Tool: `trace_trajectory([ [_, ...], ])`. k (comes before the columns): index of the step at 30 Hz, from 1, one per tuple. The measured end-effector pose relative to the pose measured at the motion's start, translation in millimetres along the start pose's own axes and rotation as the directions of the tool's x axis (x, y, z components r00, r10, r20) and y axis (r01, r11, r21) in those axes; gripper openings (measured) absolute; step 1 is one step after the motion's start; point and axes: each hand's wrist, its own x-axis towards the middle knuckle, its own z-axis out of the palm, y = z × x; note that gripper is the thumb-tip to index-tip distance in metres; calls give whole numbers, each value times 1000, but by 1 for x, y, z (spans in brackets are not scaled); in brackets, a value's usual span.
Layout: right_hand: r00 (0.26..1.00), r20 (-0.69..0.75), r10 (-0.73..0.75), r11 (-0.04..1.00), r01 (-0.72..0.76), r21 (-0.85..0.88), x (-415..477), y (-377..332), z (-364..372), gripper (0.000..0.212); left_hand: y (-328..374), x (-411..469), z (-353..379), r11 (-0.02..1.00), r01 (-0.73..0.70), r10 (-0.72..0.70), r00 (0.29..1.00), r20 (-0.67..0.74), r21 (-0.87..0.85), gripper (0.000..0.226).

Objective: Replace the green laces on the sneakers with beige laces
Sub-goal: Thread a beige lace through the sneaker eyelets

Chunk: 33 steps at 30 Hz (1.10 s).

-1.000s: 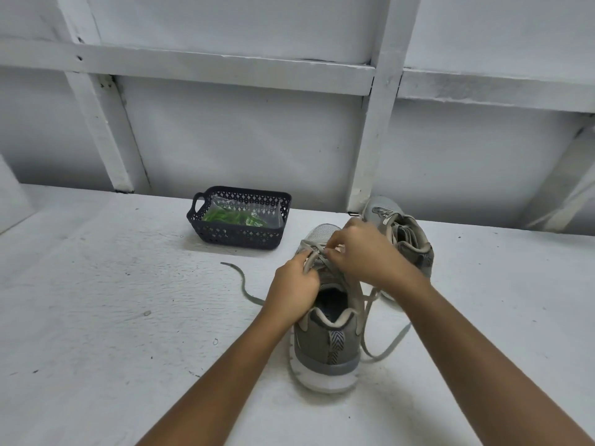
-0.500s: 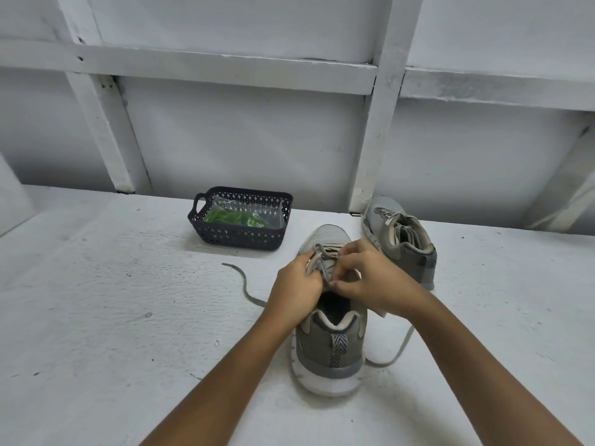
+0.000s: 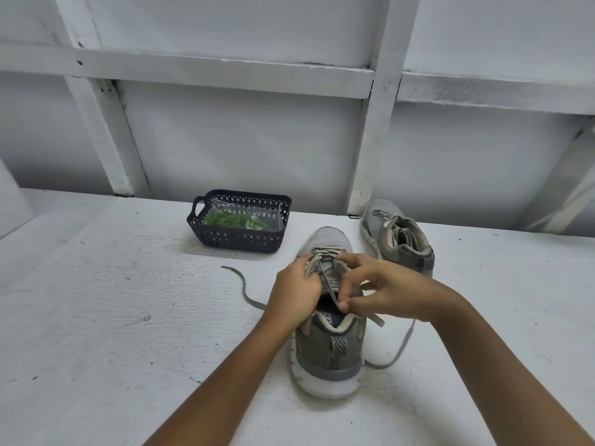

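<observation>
Finishing the near grey mesh sneaker [image 3: 326, 352], the right hand [image 3: 388, 292] pinches its flat beige lace [image 3: 325, 279] at the upper eyelets while the left hand [image 3: 294, 292] grips the shoe; the far grey sneaker [image 3: 401, 241] seems relaced, with green laces [image 3: 230, 219] bagged in the dark plastic basket [image 3: 240, 243].

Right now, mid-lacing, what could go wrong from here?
1. The right hand pinches the beige lace over the near sneaker while its left tail lies free on the table; a hard pull could leave uneven ends.
2. The slack loop lies beside the right forearm and could snag.
3. The flat lace might twist entering the eyelet.
</observation>
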Motion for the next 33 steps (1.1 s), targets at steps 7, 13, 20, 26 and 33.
trace_trajectory([
  [7,999,-21,33,996,-31,89,-1,-8,-2,19,-2,2,0,1000,-10,10,1000,6,18,41],
  [13,858,-422,292,843,-23,537,18,-30,-11,28,-5,1,-2,996,-82,83,996,14,-37,49],
  [20,931,-228,286,542,39,840,40,-71,-44,21,6,4,-4,876,-459,477,869,-134,146,62],
  [26,926,-273,260,665,33,746,54,-74,-51,19,45,8,-16,939,-307,325,940,108,-154,19],
  [33,969,-100,224,518,-31,855,46,-21,-20,37,58,48,-57,807,-81,118,993,26,-585,22],
])
